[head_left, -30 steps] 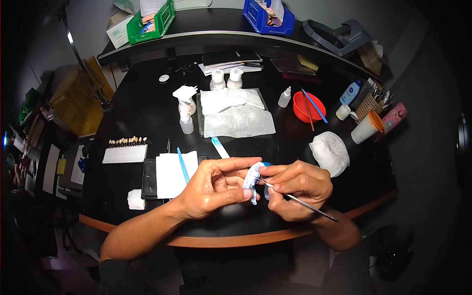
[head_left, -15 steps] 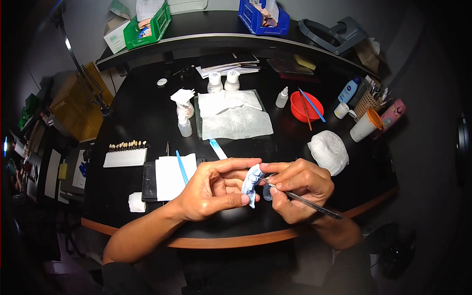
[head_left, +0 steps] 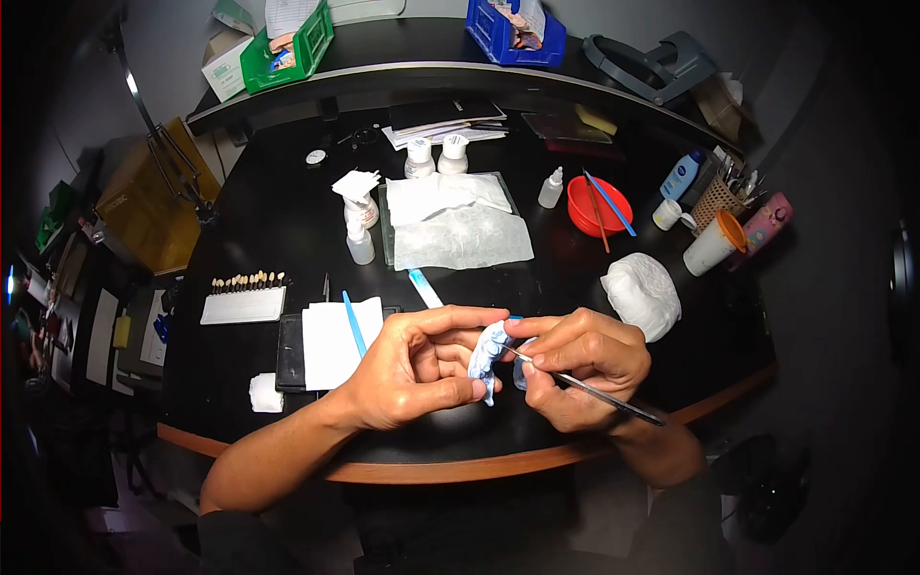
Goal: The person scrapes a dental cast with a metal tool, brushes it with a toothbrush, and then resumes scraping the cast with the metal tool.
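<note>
Item: pale blue-white dental cast (head_left: 487, 351), small, lumpy, held above the near edge of the black curved desk (head_left: 287, 206), between both hands.

Left hand (head_left: 412, 369): grip closed on the cast, thumb along its lower side, forefinger stretched over its top.

Right hand (head_left: 585, 364): grip closed on a thin silver metal instrument (head_left: 585, 385), pinched near its front end; the tip touches the cast, the handle runs back and to the right past the wrist. The fingertips also steady the cast's right side.

Desk, near the hands: white paper sheet (head_left: 331, 340) on a black flat tray (head_left: 290, 350), a slim blue stick (head_left: 356, 324) lying across the sheet; a blue-and-white tube (head_left: 425, 288) just beyond the left forefinger; a small white wad (head_left: 265, 392) left of the tray; a white card with a row of sample teeth (head_left: 244, 298) further left.

Desk, middle: white cloth sheets on a glass slab (head_left: 458, 228); two white-capped jars (head_left: 436, 156) behind it; small white dropper bottles (head_left: 360, 230) to its left.

Desk, right: white crumpled plaster lump (head_left: 641, 295); red round bowl (head_left: 598, 206) with two sticks in it; white cup with orange lid (head_left: 714, 244).

Shelf behind: green plastic bin (head_left: 287, 48), blue plastic bin (head_left: 513, 29).
</note>
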`<state>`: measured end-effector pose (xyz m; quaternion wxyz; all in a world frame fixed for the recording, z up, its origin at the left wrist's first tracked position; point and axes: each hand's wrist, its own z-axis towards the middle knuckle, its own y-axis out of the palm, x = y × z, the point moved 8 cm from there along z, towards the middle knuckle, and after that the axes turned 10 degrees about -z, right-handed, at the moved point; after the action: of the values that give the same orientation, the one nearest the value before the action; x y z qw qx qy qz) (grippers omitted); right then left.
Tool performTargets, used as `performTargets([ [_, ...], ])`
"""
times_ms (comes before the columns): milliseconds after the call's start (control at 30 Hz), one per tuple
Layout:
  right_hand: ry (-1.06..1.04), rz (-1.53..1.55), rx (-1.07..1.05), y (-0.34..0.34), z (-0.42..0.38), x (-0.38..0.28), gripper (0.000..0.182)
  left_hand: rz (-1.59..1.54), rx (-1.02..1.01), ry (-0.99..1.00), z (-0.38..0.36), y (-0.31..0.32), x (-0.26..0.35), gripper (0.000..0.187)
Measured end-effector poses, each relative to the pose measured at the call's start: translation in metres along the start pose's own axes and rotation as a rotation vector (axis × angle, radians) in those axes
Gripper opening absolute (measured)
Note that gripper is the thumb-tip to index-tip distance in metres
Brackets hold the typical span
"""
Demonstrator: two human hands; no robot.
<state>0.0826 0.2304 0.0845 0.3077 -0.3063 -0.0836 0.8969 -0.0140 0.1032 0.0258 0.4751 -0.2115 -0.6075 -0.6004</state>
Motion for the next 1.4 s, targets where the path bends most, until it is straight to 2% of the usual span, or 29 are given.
performTargets([
  [233, -0.063, -0.106, -0.062, 0.002, 0.003, -0.007, 0.021, 0.101, 0.028, 0.054, 0.001, -0.003, 0.001, 0.063],
  [633, -0.044, -0.04, 0.006, 0.0, 0.002, -0.002, 0.018, 0.037, 0.002, 0.043, 0.0, 0.001, 0.001, 0.063],
  [933, -0.081, -0.047, -0.065, 0.003, 0.002, -0.004, 0.019, 0.089, 0.018, 0.058, -0.001, 0.0, 0.001, 0.064],
  [1233, -0.045, -0.034, 0.001, 0.0, 0.003, -0.001, 0.018, 0.059, 0.019, 0.049, 0.0, 0.001, 0.002, 0.064],
  [1400, -0.067, -0.041, -0.065, 0.002, 0.003, -0.003, 0.02, 0.155, 0.032, 0.078, -0.001, -0.001, 0.003, 0.065],
])
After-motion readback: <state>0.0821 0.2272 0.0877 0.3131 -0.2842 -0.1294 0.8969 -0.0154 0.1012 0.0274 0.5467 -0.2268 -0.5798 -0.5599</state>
